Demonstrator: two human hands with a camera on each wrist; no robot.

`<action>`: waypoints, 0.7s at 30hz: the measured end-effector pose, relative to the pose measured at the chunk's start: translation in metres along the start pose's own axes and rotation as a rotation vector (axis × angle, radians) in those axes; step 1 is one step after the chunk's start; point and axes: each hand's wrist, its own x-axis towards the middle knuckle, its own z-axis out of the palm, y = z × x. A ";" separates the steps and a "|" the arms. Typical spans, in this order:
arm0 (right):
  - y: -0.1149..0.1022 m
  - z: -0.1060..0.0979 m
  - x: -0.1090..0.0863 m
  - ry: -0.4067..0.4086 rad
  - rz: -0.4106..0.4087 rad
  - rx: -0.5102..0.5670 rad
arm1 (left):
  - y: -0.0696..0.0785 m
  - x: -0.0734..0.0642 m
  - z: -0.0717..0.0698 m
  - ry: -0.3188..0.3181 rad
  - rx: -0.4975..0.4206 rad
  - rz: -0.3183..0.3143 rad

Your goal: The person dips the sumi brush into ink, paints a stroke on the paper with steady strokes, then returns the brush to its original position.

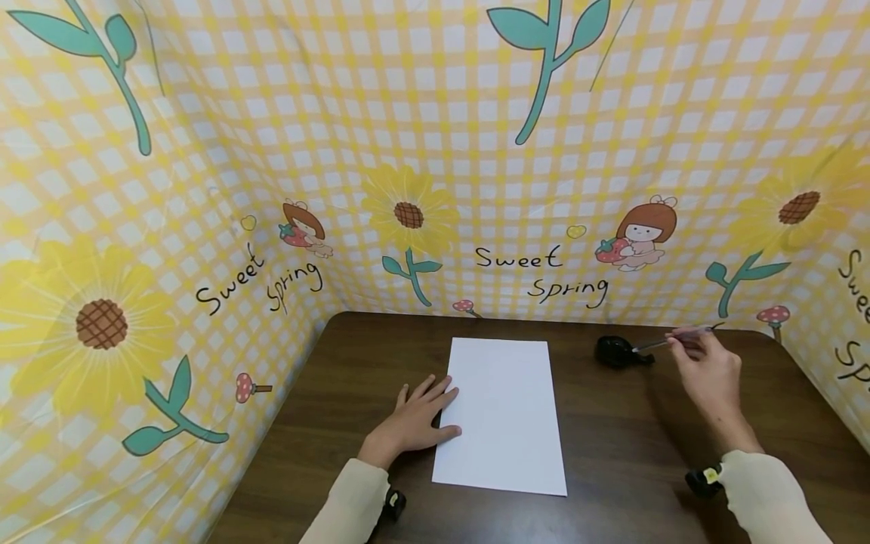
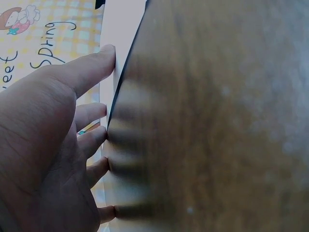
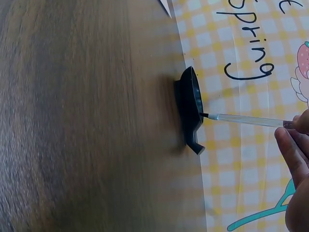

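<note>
A blank white sheet of paper (image 1: 501, 423) lies on the dark wooden table. On its left edge rests my left hand (image 1: 414, 421), fingers spread; the left wrist view shows the thumb and fingertips along the paper (image 2: 126, 29). My right hand (image 1: 710, 378) pinches a thin brush with a clear handle (image 3: 251, 120) between thumb and fingers. The dark brush tip touches the rim of a small black dish (image 3: 187, 99) with a short handle, likewise seen in the head view as a black dish (image 1: 614, 351) right of the paper. What the dish holds is hard to make out.
The brown table (image 1: 612, 468) ends at the back against a yellow checked cloth (image 1: 435, 113), which also hangs at the left and right sides. Black bands with small devices (image 1: 704, 481) sit at both wrists.
</note>
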 end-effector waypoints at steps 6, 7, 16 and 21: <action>0.001 -0.004 0.000 -0.006 0.012 0.004 | 0.001 0.000 -0.001 0.002 0.005 0.001; 0.001 -0.004 0.000 -0.005 0.012 0.003 | 0.001 -0.001 -0.001 0.002 0.007 0.000; 0.003 -0.004 -0.001 -0.004 0.036 -0.026 | 0.001 -0.002 -0.001 0.000 0.006 0.003; 0.003 -0.004 0.000 0.008 0.019 -0.023 | 0.001 -0.002 0.000 0.008 0.006 0.009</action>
